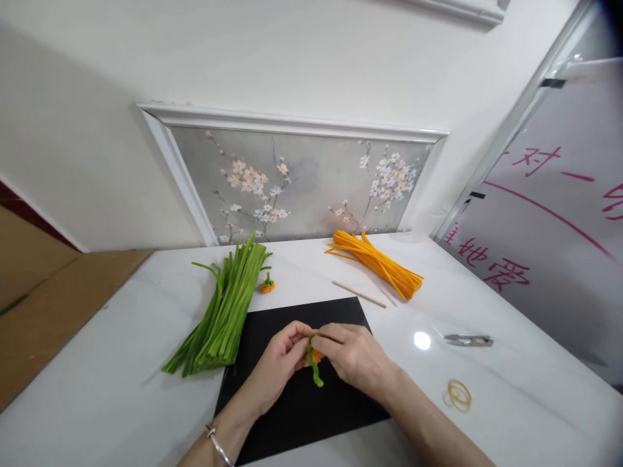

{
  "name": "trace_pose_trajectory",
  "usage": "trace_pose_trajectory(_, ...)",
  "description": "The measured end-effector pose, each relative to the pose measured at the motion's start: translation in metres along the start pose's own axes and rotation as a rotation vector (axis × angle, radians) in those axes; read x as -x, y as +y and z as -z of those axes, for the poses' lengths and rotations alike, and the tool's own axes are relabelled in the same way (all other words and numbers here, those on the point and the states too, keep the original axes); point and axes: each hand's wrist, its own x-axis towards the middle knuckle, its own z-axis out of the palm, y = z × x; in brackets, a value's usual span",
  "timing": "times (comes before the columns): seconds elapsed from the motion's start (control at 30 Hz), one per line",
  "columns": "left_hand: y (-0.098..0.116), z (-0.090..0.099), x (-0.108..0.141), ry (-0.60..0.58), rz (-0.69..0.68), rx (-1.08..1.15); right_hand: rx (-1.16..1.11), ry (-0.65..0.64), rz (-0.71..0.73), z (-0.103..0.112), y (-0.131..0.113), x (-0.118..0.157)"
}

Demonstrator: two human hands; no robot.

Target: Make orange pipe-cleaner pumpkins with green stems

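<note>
Forearms (431,418), metal bangle (217,445); hands (278,358) (359,358) pinched closed on fuzzy curved green strip (315,371), orange tuft (317,355).

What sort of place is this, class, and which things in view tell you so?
Probably an indoor craft workspace, though whether in a home or a studio I cannot tell. Green stems and orange stems lie bundled on a white table, with a black mat and small snips.

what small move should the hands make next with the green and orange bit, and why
Probably have the right hand twist the dangling green end in snugly while the left hand steadies the orange part: that end hangs loose, whereas the small piece beside the green bundle has a compact green top.
</note>
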Motion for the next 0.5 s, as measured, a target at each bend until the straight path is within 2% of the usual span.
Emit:
trace_pose_trajectory(0.13, -0.0004, -0.0019, -0.0004, 0.031, -0.043, -0.123, -0.1, 0.043, -0.084, 0.0019, 0.0007, 0.0008)
trace_pose_trajectory(0.3, -0.0012, -0.0034, -0.0007, 0.059, -0.063, -0.143, -0.061, -0.022, -0.033, 0.0021, 0.0002, -0.0003)
trace_pose_trajectory(0.5, 0.0015, 0.003, 0.0003, -0.06, 0.112, 0.021, -0.01, -0.087, 0.004, -0.0002, -0.0011, 0.0004)
